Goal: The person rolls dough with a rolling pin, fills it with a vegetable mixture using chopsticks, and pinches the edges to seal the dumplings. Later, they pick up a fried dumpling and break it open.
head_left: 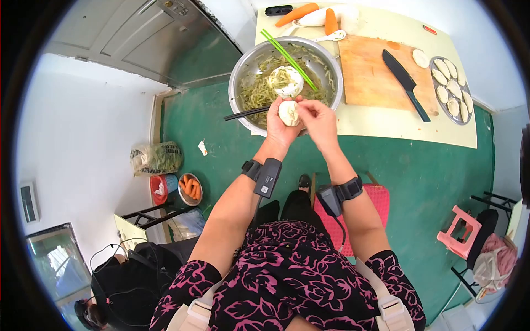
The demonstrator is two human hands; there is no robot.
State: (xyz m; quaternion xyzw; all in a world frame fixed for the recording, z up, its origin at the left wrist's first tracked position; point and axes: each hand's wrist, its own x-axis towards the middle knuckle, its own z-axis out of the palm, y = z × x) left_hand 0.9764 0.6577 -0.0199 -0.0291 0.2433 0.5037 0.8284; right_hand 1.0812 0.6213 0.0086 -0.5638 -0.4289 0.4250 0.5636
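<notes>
In my left hand [279, 130] a pale, round dough dumpling [289, 113] rests with the fingers curled around it. The thumb and fingers of my right hand [320, 122] pinch at its right edge. Both hands are over the near rim of a large metal bowl [236, 77] of shredded green filling [256, 91]. Inside that bowl lies a white rounded dish [293, 84] with some filling on it. Green chopsticks [288, 58] lean across the bowl, and black chopsticks [243, 114] stick out past its left rim beside my left hand.
Right of the bowl, a cutting board [361, 71] bears a knife [402, 77] and a dough round [420, 58]. A metal plate [455, 117] holds several dumplings. Carrots [298, 14] and a white spoon [331, 36] lie behind. A red stool [375, 212] stands below my arms.
</notes>
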